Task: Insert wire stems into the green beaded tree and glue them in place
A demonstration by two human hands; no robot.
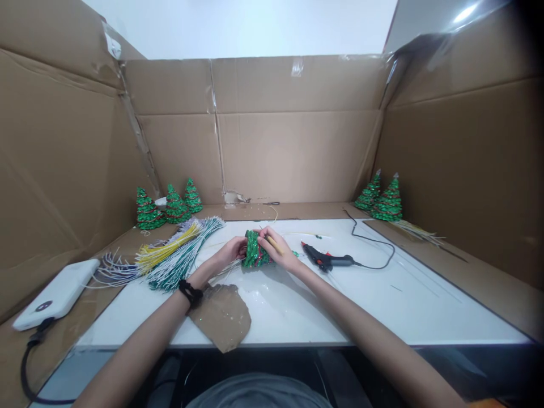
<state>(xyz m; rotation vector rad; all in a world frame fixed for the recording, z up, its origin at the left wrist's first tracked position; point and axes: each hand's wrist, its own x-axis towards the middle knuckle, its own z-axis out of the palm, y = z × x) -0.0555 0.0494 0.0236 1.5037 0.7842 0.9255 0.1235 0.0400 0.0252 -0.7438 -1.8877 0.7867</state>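
Over the middle of the white board, my left hand (234,249) grips the left side of a glittery green miniature Christmas tree (254,249) that lies tilted, with some red trim showing. From the right, my right hand (276,247) is closed around a thin tan wooden stick with a pointed tip (274,244), its tip close to the tree. The fingers of my right hand also rest by the tree, and partly hide it. Pale wires stick out below the tree near my left wrist. A black glue gun (325,258) with an orange-red nozzle lies to the right of my hands.
Bundles of yellow, white and green wires (182,255) lie at left, beside a white power bank (57,294) with a black cable. Finished green trees (175,204) stand back left, others (387,199) back right. A torn cardboard piece (225,320) overhangs the front edge. Cardboard walls (297,153) surround everything.
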